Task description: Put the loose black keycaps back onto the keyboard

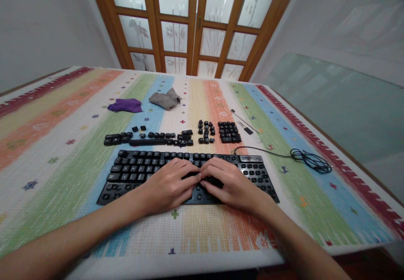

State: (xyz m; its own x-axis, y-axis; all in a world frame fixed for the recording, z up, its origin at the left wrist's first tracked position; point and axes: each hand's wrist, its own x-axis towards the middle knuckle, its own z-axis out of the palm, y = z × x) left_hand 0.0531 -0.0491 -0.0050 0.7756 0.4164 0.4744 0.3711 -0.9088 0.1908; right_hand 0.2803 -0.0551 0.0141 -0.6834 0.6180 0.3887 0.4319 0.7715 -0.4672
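A black computer keyboard (109, 187) lies in front of me, keycaps seated on its upper left rows and bare key sockets along its bottom row and in the number pad. Over its middle right, my left hand (172, 183) and my right hand (225, 181) meet at the fingertips. The fingers of both are bent and drawn together at the keys; whatever they pinch is hidden. Behind the keyboard lie loose black keycaps, including a long space bar (148, 142), a middle group (206, 130) and a tight number-pad block (229, 132).
A purple cloth (125, 105) and a grey cloth (166, 100) lie farther back. To the right are a thin rod-like tool (244, 120), a small black-ended tool (248, 131) and the coiled cable (311, 161). A striped tablecloth (57, 145) covers the table.
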